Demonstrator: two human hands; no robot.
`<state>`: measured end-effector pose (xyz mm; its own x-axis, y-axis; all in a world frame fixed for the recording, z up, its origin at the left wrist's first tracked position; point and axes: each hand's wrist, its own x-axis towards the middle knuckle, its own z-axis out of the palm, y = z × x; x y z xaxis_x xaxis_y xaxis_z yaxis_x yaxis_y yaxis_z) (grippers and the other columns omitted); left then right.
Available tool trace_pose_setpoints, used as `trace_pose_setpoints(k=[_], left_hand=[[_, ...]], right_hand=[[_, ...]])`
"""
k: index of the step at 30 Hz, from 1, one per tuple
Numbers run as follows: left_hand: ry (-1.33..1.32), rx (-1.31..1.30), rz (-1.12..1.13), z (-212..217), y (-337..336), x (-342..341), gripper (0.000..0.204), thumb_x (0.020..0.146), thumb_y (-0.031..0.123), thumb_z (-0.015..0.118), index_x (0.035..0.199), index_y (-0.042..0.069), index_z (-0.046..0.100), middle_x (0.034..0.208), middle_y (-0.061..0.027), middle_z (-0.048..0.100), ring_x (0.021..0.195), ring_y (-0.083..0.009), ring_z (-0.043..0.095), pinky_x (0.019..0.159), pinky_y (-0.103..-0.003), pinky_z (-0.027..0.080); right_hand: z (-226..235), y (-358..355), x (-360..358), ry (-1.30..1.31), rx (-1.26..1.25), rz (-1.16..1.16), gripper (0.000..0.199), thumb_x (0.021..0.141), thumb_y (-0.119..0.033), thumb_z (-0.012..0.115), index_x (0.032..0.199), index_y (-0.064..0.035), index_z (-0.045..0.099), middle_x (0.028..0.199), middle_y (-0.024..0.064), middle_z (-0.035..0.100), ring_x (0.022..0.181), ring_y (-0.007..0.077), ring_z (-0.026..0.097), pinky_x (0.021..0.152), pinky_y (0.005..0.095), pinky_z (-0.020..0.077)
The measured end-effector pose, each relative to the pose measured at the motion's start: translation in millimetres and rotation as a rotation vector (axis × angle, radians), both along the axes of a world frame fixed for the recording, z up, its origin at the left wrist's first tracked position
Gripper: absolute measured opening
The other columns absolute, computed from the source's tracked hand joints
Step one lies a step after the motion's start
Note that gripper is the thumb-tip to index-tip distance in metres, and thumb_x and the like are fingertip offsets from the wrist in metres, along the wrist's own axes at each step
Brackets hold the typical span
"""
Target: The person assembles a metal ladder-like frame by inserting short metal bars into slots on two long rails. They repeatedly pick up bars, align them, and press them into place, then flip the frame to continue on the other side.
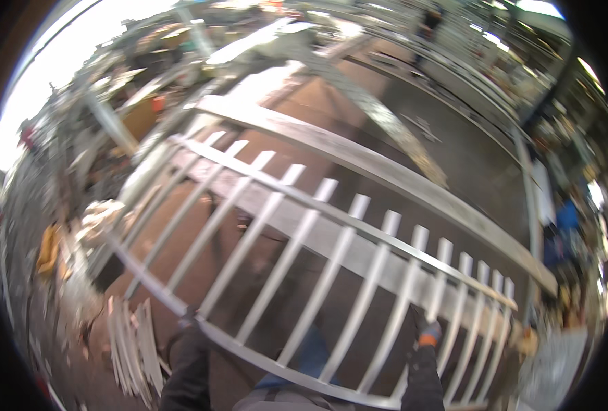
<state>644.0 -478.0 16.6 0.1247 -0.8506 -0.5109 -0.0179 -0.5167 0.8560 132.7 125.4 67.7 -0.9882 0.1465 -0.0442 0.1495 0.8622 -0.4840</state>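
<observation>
Metal railing [331, 253] spans centre frame, tilted. Left hand [189, 320] at 7 o'clock closed on its bottom rail; right hand [424, 329] at 5 o'clock wrapped round a bar. Likely heavy, rigid, smooth; grip the rails.

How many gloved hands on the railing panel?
2: left hand grips the near rail at lower left; right hand grips a bar at lower right. Railing panel spans between them. None seem hidden.

Barred metal grille [317, 274] in front, loose bars [131, 353] lower left, long beam [379, 171] behind it
</observation>
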Motion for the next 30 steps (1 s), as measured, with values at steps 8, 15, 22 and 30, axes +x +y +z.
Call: trace_pose_setpoints(k=[8, 15, 22, 30], left_hand=[[0.035, 0.256, -0.088, 44.7, 28.2, 59.1, 0.061, 0.078, 0.055, 0.074, 0.109, 0.005, 0.062, 0.089, -0.0121, 0.064, 0.074, -0.0294, 0.062, 0.067, -0.046, 0.053], [0.273, 0.248, -0.197, 127.3, 55.5, 28.2, 0.084, 0.082, 0.064, 0.065, 0.137, 0.003, 0.051, 0.127, -0.0184, 0.061, 0.112, -0.0391, 0.061, 0.096, -0.054, 0.051], [0.808, -0.071, -0.422, 160.7, -13.7, 28.4, 0.035, 0.100, 0.036, 0.054, 0.119, 0.009, 0.064, 0.113, -0.0049, 0.063, 0.108, -0.0230, 0.059, 0.097, -0.042, 0.048], [0.920, 0.208, -0.414, 327.9, -87.1, -90.5, 0.036, 0.091, 0.020, 0.065, 0.121, 0.001, 0.059, 0.115, -0.0169, 0.067, 0.114, -0.0363, 0.061, 0.105, -0.059, 0.044]], right_hand=[[2.8, 35.7, 97.4, -0.157, 0.105, -0.112, 0.050, 0.080, -0.049, 0.077, 0.100, -0.0029, 0.070, 0.098, 0.0242, 0.072, 0.098, 0.0435, 0.069, 0.083, 0.0484, 0.0558], [-14.1, 46.0, 100.0, -0.322, 0.146, -0.089, 0.022, 0.096, -0.021, 0.058, 0.107, -0.0050, 0.069, 0.116, 0.0260, 0.068, 0.109, 0.0438, 0.066, 0.088, 0.0501, 0.0561], [134.2, 18.3, 99.4, -0.372, 0.500, 0.480, 0.056, 0.089, -0.051, 0.067, 0.114, -0.0016, 0.064, 0.111, 0.0247, 0.069, 0.108, 0.0424, 0.066, 0.091, 0.0495, 0.0543], [483.6, 27.4, 211.9, -0.011, 0.312, 0.956, 0.078, 0.082, -0.060, 0.073, 0.137, -0.0089, 0.054, 0.131, 0.0165, 0.060, 0.129, 0.0355, 0.053, 0.111, 0.0492, 0.0390]])
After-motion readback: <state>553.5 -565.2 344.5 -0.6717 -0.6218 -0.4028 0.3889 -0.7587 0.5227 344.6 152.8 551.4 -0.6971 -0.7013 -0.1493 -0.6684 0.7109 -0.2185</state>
